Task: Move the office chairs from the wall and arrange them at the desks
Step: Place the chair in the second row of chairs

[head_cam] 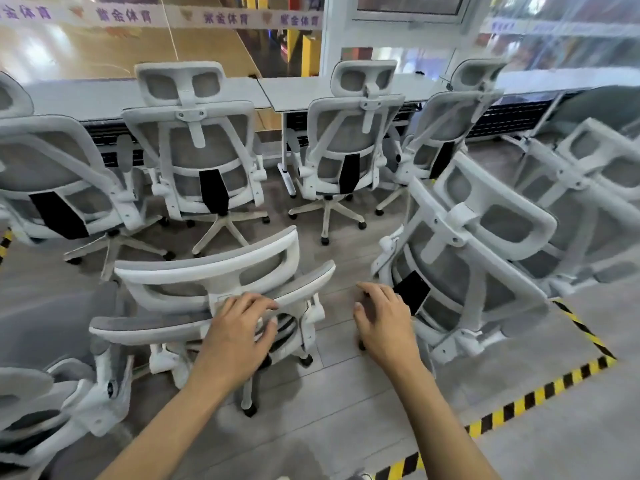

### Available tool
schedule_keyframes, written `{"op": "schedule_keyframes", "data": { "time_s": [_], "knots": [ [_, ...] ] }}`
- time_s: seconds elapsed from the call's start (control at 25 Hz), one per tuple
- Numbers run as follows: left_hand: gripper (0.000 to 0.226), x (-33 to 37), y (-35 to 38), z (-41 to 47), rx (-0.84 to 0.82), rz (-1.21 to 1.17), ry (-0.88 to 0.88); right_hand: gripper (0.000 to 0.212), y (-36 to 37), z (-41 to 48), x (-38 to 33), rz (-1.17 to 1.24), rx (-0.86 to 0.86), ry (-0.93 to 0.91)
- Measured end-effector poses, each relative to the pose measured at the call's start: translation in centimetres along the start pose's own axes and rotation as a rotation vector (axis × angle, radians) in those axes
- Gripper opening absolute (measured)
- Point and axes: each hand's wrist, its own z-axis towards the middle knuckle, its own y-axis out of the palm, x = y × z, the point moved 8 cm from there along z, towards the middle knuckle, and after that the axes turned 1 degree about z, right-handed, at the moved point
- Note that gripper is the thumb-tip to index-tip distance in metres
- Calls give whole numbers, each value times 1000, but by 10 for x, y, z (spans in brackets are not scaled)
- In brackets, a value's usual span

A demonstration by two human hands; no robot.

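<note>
A white-framed office chair with grey mesh (207,271) stands right in front of me, its back toward me. My left hand (239,327) rests on the top edge of its backrest, fingers curled over the frame. My right hand (381,323) hovers open beside it, holding nothing, close to a second chair (478,244) on the right. Several matching chairs, such as one (204,154) and another (349,147), stand tucked at the long white desks (104,95) along the glass wall.
More chairs crowd the right side (588,188) and the lower left corner (52,403). Yellow-black hazard tape (519,407) marks the floor at the lower right. A desk leg (287,168) stands between two tucked chairs. Grey floor lies open behind me.
</note>
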Motion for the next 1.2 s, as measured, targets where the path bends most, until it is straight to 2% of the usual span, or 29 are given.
{"op": "schedule_keyframes", "data": {
  "time_s": [0.4,0.56,0.88,1.04,1.2],
  "knots": [
    [14,176,127,115,-148,-63,262,35,-152,34,152,32,242,156],
    [18,216,171,158,-236,-40,309,34,-176,53,202,28,261,205],
    [36,233,253,291,-353,88,374,35,-158,97,288,-29,246,399],
    [51,221,305,370,-404,169,379,38,-132,119,307,-185,214,439],
    [51,208,354,415,-487,257,419,25,-122,126,324,-138,297,486]
  ]
}}
